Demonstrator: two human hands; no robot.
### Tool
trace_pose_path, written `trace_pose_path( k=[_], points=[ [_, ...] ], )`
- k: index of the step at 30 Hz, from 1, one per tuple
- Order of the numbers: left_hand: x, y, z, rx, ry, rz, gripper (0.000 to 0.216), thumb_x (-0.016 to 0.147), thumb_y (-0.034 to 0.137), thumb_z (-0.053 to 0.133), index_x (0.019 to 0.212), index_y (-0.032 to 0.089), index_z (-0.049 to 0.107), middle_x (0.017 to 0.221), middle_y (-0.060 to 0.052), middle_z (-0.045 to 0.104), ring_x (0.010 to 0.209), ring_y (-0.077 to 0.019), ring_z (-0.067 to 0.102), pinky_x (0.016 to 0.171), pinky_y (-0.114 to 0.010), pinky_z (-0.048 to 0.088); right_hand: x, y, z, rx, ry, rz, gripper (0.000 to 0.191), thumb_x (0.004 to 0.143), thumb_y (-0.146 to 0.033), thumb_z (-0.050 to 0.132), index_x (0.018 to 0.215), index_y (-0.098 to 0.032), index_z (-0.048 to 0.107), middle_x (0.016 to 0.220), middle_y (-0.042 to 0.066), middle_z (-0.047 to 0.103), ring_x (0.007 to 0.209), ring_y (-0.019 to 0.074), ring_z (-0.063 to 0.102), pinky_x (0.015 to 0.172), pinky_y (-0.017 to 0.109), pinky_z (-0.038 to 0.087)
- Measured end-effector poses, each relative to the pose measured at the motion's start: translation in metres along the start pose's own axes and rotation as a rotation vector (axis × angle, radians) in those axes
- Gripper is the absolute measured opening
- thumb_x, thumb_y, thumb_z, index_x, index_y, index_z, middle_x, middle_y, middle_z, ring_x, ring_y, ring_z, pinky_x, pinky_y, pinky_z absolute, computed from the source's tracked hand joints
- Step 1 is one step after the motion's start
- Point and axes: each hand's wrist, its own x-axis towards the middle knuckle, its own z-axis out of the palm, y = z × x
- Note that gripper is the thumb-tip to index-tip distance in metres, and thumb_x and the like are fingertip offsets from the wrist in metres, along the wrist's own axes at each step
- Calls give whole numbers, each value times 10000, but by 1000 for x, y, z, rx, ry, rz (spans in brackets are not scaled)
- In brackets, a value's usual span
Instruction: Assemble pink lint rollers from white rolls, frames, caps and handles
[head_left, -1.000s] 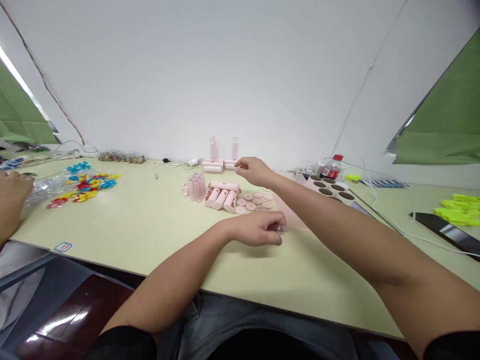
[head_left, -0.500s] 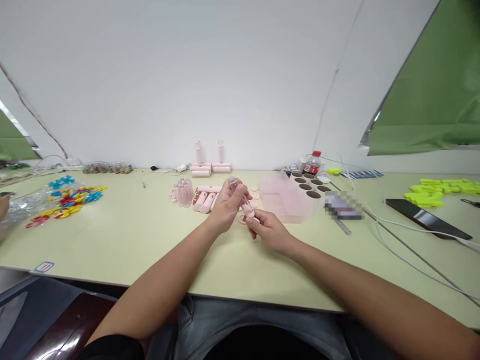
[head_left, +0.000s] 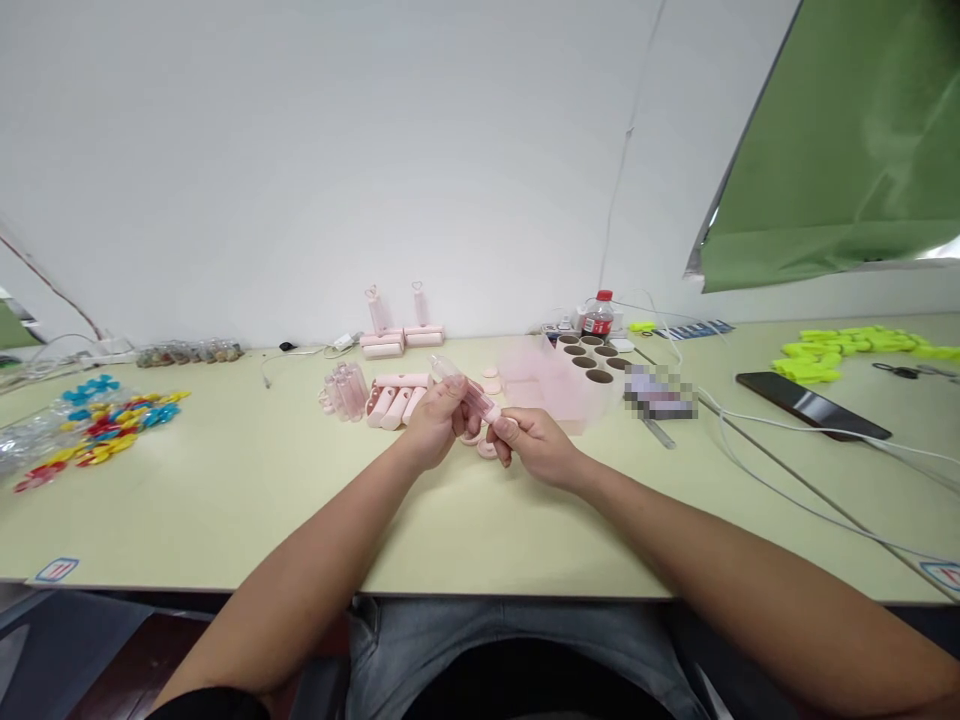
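Observation:
My left hand (head_left: 437,422) is closed around the middle of a clear pink-tinted tube (head_left: 478,402), which slants with its rounded upper end showing past the fingers. The fingers of my right hand (head_left: 538,446) pinch the tube's lower end, where a pale pink part shows; whether it is separate I cannot tell. Just below both hands, flat pink discs (head_left: 487,451) lie on the table. To the left are pink cylinders (head_left: 390,408) lying in a group and a cluster of clear pink tubes (head_left: 345,388) standing upright. A translucent pink container (head_left: 536,385) is beyond my right hand.
Two tubes with loops (head_left: 420,305) stand on pink rolls by the wall. Right of the container are brown-topped round holders (head_left: 598,377), a cola bottle (head_left: 598,316), a black phone (head_left: 814,405), white cables and neon-yellow pieces (head_left: 814,355). Colourful plastic pieces (head_left: 112,425) lie left.
The view has turned somewhat to the right. More of the tube's upper end now shows beyond my left hand, and both hands still hold it.

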Motion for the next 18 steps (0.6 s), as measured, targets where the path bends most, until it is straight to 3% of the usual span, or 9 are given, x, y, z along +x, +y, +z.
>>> trace_pose_path(
  k=[3,6,9,12,15,18],
  points=[
    [-3,2,4,-32,-60,-19,481,781,639,614,775,159,569,422,36,476,386,-91,404,412,-209,286,1,-5,-6,20,-57,-12,494,894,-622,484,706,-175,579,521,-13,550,509,116,496,565,263,439],
    [-3,3,8,-93,-20,1,442,772,606,647,788,173,558,415,53,454,356,-83,371,389,-199,271,2,-8,-10,23,-83,-14,492,903,-613,478,702,-174,577,522,-12,549,523,121,513,567,260,436],
    [0,14,1,-251,137,66,428,806,589,618,734,180,513,480,58,463,337,-53,319,358,-184,235,0,-6,-11,-4,-124,-26,499,901,-622,476,710,-172,574,542,-8,554,545,127,536,586,263,439],
    [5,34,-18,-329,370,224,445,861,578,548,679,181,459,519,54,458,354,-42,336,355,-175,240,-2,-2,-11,-56,-120,-25,513,910,-628,449,703,-173,563,549,-4,555,554,128,538,597,263,437],
    [7,50,-37,-209,536,335,445,845,582,564,678,182,465,551,34,493,389,-58,404,351,-183,247,-2,1,-11,-144,-61,-13,515,927,-609,427,650,-185,524,584,9,565,591,136,545,615,265,435],
    [5,63,-48,-28,604,350,442,799,595,613,703,179,499,547,31,489,413,-70,433,359,-187,267,0,4,-12,-248,-41,8,490,957,-563,383,653,-197,501,606,11,554,647,156,556,640,276,427]
  ],
)
